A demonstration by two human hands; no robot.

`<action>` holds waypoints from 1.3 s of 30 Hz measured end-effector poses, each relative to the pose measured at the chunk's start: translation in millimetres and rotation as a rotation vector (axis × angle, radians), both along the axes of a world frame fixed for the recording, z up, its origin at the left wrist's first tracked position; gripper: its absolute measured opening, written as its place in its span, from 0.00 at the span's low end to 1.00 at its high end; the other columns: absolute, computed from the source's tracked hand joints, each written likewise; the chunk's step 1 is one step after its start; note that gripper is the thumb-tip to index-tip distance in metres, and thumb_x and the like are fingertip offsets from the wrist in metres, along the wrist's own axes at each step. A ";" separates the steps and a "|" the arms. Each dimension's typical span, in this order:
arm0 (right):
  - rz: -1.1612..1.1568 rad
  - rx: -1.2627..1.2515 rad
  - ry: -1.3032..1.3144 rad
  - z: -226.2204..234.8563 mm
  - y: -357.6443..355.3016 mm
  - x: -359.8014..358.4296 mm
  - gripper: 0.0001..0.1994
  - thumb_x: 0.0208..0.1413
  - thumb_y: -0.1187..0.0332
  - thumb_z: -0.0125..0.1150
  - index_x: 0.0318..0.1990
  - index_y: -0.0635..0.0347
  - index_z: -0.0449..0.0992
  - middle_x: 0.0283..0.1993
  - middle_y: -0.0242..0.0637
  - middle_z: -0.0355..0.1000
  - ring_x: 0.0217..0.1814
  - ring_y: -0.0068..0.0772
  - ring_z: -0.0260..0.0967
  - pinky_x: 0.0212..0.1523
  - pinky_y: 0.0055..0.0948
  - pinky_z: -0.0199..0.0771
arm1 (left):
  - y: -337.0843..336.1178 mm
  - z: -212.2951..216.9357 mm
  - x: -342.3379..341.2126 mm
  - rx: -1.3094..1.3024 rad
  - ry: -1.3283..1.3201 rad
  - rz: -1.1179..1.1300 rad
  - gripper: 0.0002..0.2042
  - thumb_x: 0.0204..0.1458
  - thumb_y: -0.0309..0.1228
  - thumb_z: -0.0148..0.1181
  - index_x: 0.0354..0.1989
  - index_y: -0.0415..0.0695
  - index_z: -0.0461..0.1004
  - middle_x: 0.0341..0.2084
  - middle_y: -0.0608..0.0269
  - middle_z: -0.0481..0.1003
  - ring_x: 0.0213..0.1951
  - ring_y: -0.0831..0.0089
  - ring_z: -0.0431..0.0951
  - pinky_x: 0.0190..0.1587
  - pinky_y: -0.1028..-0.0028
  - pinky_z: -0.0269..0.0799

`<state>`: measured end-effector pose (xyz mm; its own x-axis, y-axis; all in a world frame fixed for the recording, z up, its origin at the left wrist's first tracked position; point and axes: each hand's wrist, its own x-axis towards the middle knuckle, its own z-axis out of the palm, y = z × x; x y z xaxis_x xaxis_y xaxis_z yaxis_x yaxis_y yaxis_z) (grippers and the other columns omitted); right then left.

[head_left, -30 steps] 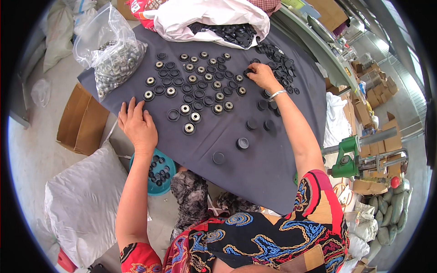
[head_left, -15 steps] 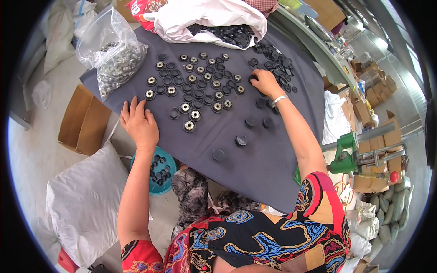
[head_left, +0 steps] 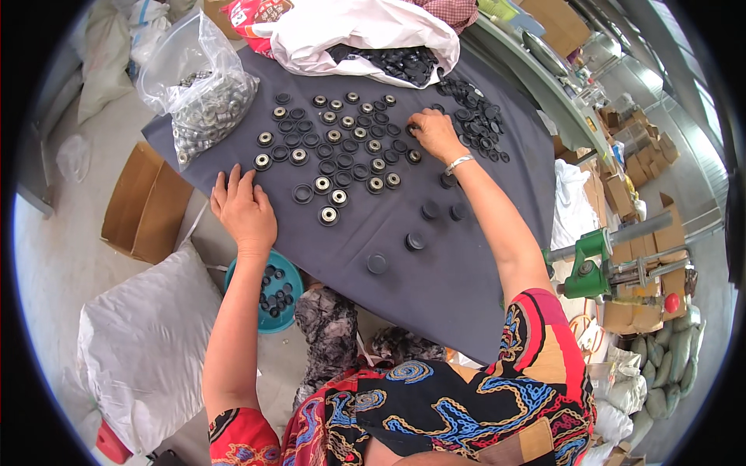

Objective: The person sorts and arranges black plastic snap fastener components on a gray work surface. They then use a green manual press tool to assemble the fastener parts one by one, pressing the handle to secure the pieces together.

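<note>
My right hand [head_left: 437,133] is over the right end of the spread of parts, its thumb and fingers pinched on a small dark piece that looks like a black plastic cap, mostly hidden by the fingertips. Beside it lie black rings [head_left: 360,172], several with silver bearings [head_left: 329,216] seated in them. Flat on the left edge of the cloth rests my left hand [head_left: 244,208], fingers spread and holding nothing. Between my forearms stand several round black caps [head_left: 415,241], some of them under or beside my right wrist. A loose heap of black caps [head_left: 483,124] lies to the right of my right hand.
A clear plastic bag of bearings [head_left: 210,109] sits at the far left. At the back lies an open white sack [head_left: 350,35] of black parts. Below the cloth's left edge are a teal basin [head_left: 292,314] and a cardboard box [head_left: 140,206]. A green metal press [head_left: 588,264] stands right.
My right hand has moved left, from the edge of the heap of black caps to the end of the laid-out rings. My left hand stays resting on the cloth. The view has shifted slightly.
</note>
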<state>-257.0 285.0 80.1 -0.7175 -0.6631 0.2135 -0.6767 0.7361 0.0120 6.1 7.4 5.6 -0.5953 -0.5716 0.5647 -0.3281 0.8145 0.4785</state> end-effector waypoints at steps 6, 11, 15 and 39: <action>-0.008 0.168 -0.215 21.3 -23.5 40.5 0.18 0.40 0.67 0.61 0.42 0.62 0.79 0.38 0.47 0.78 0.45 0.48 0.74 0.50 0.44 0.69 | -0.9 -1.5 3.3 -0.005 0.024 -0.003 0.13 0.52 0.27 0.54 0.45 0.43 0.77 0.56 0.56 0.71 0.63 0.52 0.62 0.67 0.52 0.47; 0.071 0.133 -0.200 17.0 -24.8 35.2 0.17 0.42 0.68 0.61 0.42 0.64 0.79 0.41 0.50 0.76 0.46 0.50 0.73 0.49 0.40 0.71 | -0.5 0.7 -0.5 0.001 0.016 -0.005 0.13 0.52 0.27 0.54 0.46 0.43 0.77 0.56 0.56 0.71 0.63 0.52 0.62 0.67 0.52 0.47; 0.106 0.017 -0.272 12.8 -19.8 29.0 0.17 0.42 0.68 0.62 0.41 0.66 0.78 0.43 0.50 0.74 0.46 0.50 0.72 0.48 0.37 0.71 | -0.7 1.8 0.8 0.004 0.006 -0.005 0.13 0.52 0.27 0.54 0.46 0.43 0.77 0.56 0.56 0.71 0.63 0.52 0.61 0.67 0.52 0.47; -0.111 -0.127 -0.147 2.6 -1.0 -1.0 0.19 0.48 0.64 0.64 0.49 0.58 0.79 0.44 0.48 0.76 0.49 0.50 0.73 0.53 0.42 0.71 | -2.0 -0.6 2.2 0.003 0.020 -0.007 0.13 0.52 0.27 0.54 0.46 0.43 0.77 0.56 0.56 0.71 0.63 0.51 0.61 0.67 0.51 0.46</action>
